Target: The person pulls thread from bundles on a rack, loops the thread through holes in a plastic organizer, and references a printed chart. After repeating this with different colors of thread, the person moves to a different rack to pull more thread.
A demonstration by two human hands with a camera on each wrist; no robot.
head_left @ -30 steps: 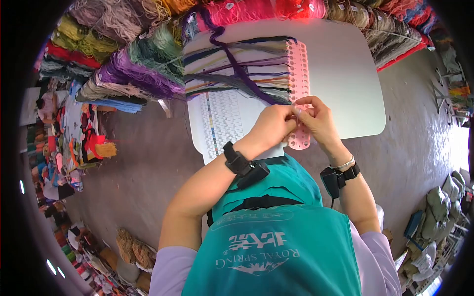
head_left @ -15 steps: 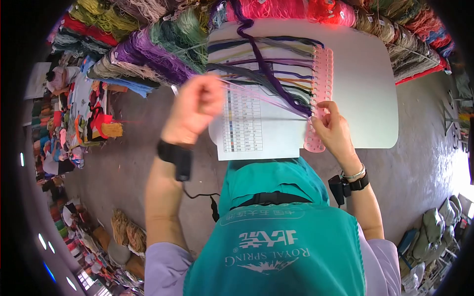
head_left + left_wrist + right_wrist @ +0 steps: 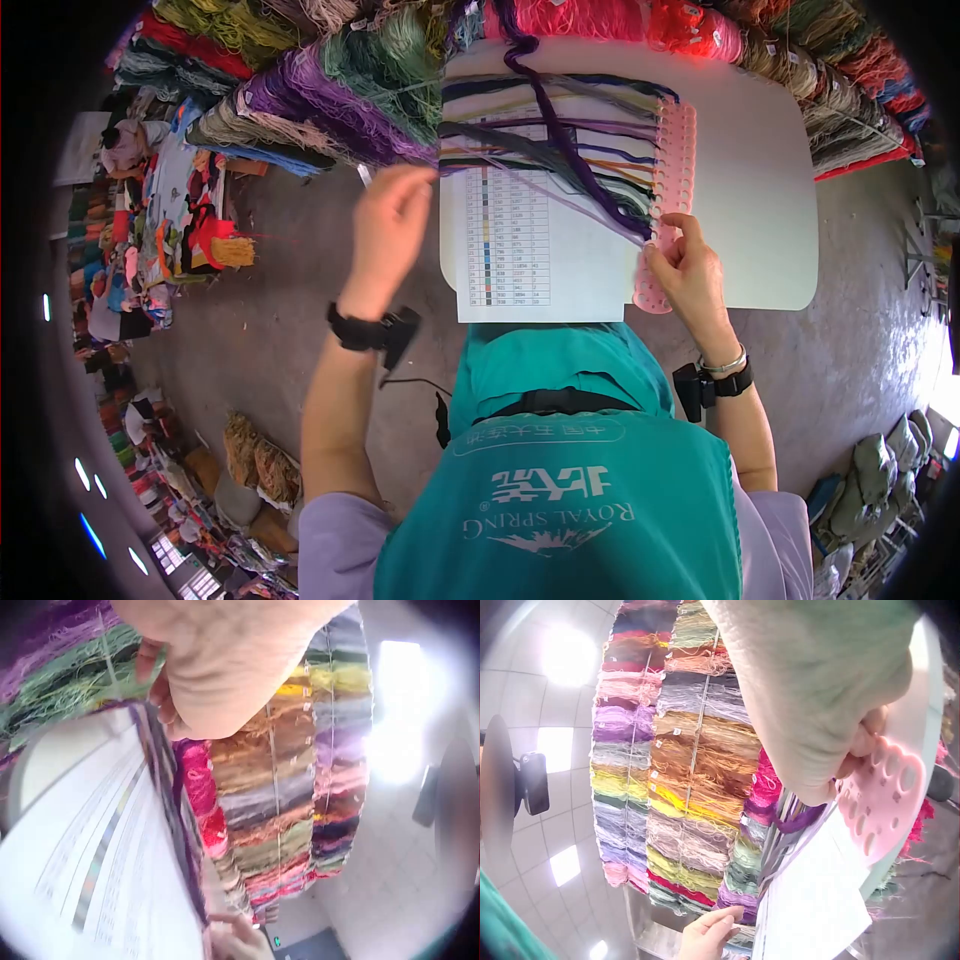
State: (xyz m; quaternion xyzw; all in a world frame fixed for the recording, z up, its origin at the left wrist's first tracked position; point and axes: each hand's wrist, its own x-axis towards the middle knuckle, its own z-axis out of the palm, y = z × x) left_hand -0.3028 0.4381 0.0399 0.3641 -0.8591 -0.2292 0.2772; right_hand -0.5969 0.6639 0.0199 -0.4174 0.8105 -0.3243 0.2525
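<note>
A pink perforated card (image 3: 680, 150) lies on the white board (image 3: 755, 200), with coloured thread bundles at its left-hand holes. The right hand (image 3: 692, 280) pinches the card's lower part, where a pale lilac strand (image 3: 600, 215) and a dark purple bundle (image 3: 570, 150) meet it. In the right wrist view the right hand (image 3: 825, 697) covers part of the card (image 3: 881, 802). Beyond the board's left edge, the left hand (image 3: 388, 235) has curled fingers around the far end of the lilac strand; its fingertips are blurred. The left wrist view shows mostly its palm (image 3: 232, 667).
A printed chart (image 3: 540, 270) lies under the threads. Hanging yarn skeins (image 3: 600, 18) line the board's far side, with purple and green ones (image 3: 330, 100) at the left. A black cable (image 3: 420, 382) hangs by the left wrist. Another person (image 3: 125, 150) is far left.
The left hand has drawn away leftward from the card, spreading the lilac strand across the board. The right hand stays at the card. Board and card appear farther right in the head view.
</note>
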